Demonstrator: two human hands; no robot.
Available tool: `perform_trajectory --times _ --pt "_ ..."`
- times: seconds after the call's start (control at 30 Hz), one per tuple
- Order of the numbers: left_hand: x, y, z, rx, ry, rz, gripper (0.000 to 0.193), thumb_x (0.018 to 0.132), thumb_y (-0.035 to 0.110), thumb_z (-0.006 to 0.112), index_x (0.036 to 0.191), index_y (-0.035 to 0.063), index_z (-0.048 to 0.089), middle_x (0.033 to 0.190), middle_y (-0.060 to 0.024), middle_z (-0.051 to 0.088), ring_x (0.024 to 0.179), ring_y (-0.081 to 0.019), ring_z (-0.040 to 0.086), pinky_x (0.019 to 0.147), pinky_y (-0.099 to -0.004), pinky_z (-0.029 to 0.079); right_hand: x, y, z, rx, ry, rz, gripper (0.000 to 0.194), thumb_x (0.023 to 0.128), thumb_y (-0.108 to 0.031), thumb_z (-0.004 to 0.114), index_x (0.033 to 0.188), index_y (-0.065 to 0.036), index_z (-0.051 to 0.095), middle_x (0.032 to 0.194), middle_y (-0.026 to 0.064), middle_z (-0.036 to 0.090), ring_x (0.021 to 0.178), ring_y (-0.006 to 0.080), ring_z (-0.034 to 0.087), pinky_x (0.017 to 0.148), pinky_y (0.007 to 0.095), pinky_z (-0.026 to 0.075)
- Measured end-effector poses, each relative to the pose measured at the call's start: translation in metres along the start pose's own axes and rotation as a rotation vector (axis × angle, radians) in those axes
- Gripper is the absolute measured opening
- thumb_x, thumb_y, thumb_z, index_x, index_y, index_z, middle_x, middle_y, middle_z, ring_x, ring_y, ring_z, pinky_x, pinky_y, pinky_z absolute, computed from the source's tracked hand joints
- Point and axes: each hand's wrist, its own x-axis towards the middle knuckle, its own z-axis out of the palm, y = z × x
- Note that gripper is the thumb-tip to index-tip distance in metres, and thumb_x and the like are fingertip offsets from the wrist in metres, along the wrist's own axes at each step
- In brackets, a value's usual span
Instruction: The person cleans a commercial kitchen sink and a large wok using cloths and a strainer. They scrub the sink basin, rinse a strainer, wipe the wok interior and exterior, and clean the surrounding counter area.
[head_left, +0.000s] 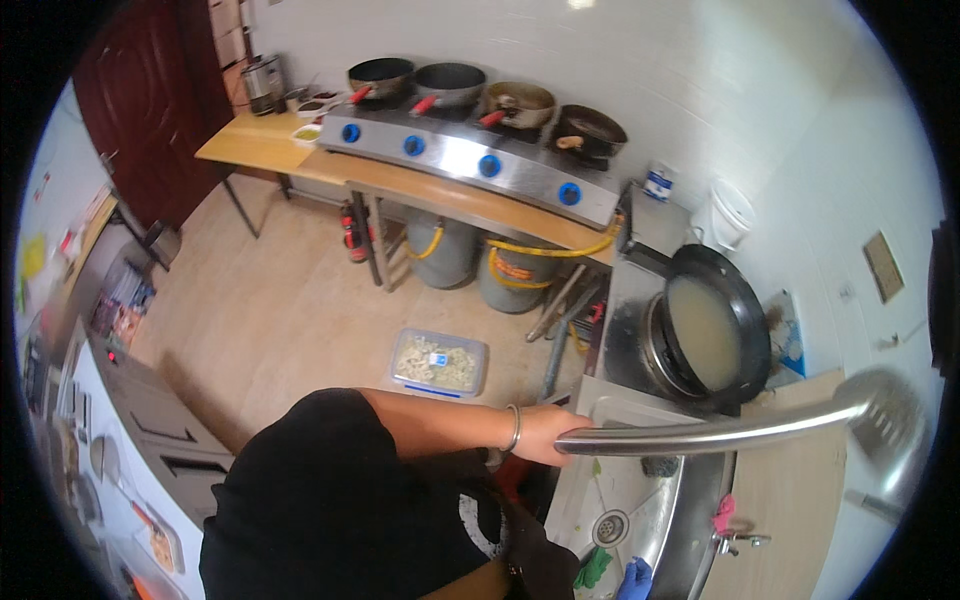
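My left hand, wearing a metal bangle, grips the end of a long metal handle. That handle belongs to a slotted spatula, which reaches right across the picture, its slotted head blurred before the wall. Beneath the handle lies a steel sink with a round drain. A green glove or cloth and a blue glove rest in it. Beyond the spatula, a black wok holds cloudy liquid. My right hand is out of view.
Several pans with handles, including a grey pan, stand on a gas stove. Yellow hoses run to gas cylinders below. On the floor sits a lidded plastic box of pale food. A white counter lies left; a tap is right.
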Motion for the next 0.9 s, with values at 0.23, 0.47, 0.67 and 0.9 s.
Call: perform_trajectory --times 0.23,0.47,0.67,0.9 --pt "-0.1 -0.049 0.015 0.425 -0.093 -0.383 0.037 0.067 0.024 0.067 0.101 0.0161 0.051 0.079 -0.0087 0.059 0.07 -0.0281 0.059 0.061 -0.0378 0.048 0.022 -0.043 0.029 0.344 0.089 -0.144 0.032 0.08 -0.017 0.057 0.104 0.005 0.055 0.102 0.0188 0.058 0.094 0.0253 0.055 0.083 0.0361 0.043" --pt "-0.005 -0.056 0.01 0.078 -0.041 0.033 0.025 0.067 0.007 0.066 0.088 0.0001 0.054 0.076 -0.01 0.054 0.07 -0.0146 0.051 0.066 -0.0287 0.044 -0.029 -0.161 0.003 0.413 0.599 -0.038 0.065 0.074 -0.025 0.067 0.127 -0.006 0.036 0.125 0.0172 0.038 0.114 0.0288 0.041 0.095 0.0364 0.035" --pt "0.133 -0.065 0.101 -0.383 -0.246 0.349 0.035 0.08 0.018 0.06 0.105 -0.0028 0.048 0.094 -0.0145 0.056 0.086 -0.0233 0.054 0.076 -0.0316 0.043 -0.009 -0.268 0.022 0.663 1.127 -0.333 0.071 0.067 -0.02 0.067 0.126 -0.003 0.032 0.116 0.0225 0.044 0.107 0.0383 0.043 0.095 0.0402 0.033" --pt "0.037 -0.031 0.106 -0.151 -1.052 1.337 0.07 0.068 0.02 0.065 0.126 -0.0038 0.034 0.122 -0.0268 0.033 0.112 -0.0391 0.034 0.096 -0.0474 0.025 -0.123 -0.34 0.089 0.591 1.696 0.731 0.048 0.066 -0.01 0.057 0.113 -0.011 0.048 0.085 0.0186 0.058 0.077 0.035 0.058 0.068 0.0368 0.047"
